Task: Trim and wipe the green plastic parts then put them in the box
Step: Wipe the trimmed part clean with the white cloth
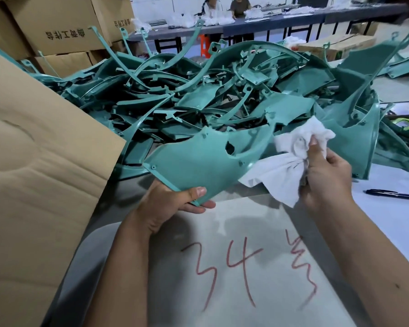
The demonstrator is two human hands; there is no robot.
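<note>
The left hand (172, 204) grips the lower edge of a green plastic panel (198, 161), thumb on top and fingers curled beneath, holding it above the table's near middle. The right hand (326, 180) clutches a crumpled white cloth (291, 156) that touches the panel's right end. Behind lies a heap of green parts (210, 95); a cardboard box flap (40, 166) rises at the left edge, and a black pen (392, 195) lies at the right.

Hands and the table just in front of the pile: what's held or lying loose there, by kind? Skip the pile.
Green part, held by left hand: 1
White cloth, held by right hand: 1
Black pen, on the table: 1
Total: 3
</note>
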